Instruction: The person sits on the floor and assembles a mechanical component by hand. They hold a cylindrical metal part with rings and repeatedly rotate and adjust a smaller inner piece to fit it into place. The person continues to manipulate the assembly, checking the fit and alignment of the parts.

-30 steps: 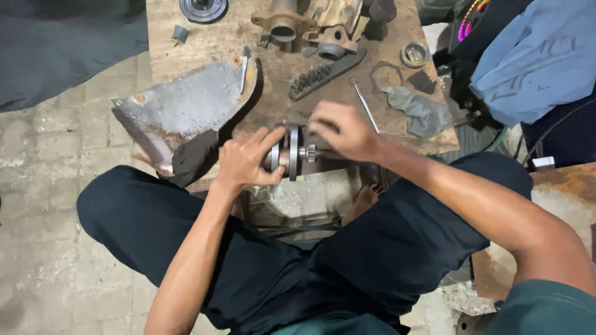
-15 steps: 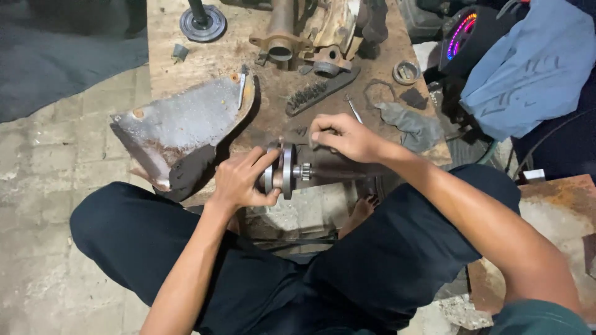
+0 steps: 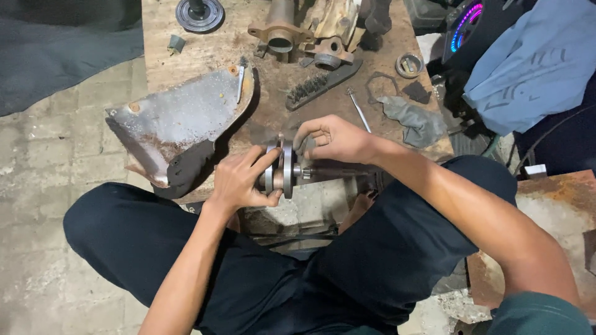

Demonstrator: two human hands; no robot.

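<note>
At the centre of the frame a round metal crankshaft (image 3: pixel 280 170), made of two disc-shaped webs with a splined stub pointing right, is gripped by the left hand (image 3: pixel 239 182), the thumb laid over the top of the discs and the fingers curled beneath. The right hand (image 3: pixel 332 139) is held just above and to the right of it, fingers bent down onto the upper edge of the discs. The part is held at the near edge of a worn wooden surface (image 3: pixel 261 99). To the left a bent, rusty sheet-metal cover (image 3: pixel 177 121) is seen; above, a wire brush (image 3: pixel 320 84), a thin rod (image 3: pixel 359 108) and a grey rag (image 3: pixel 415 121); at the upper edge, a tubular casting (image 3: pixel 279 31).
</note>
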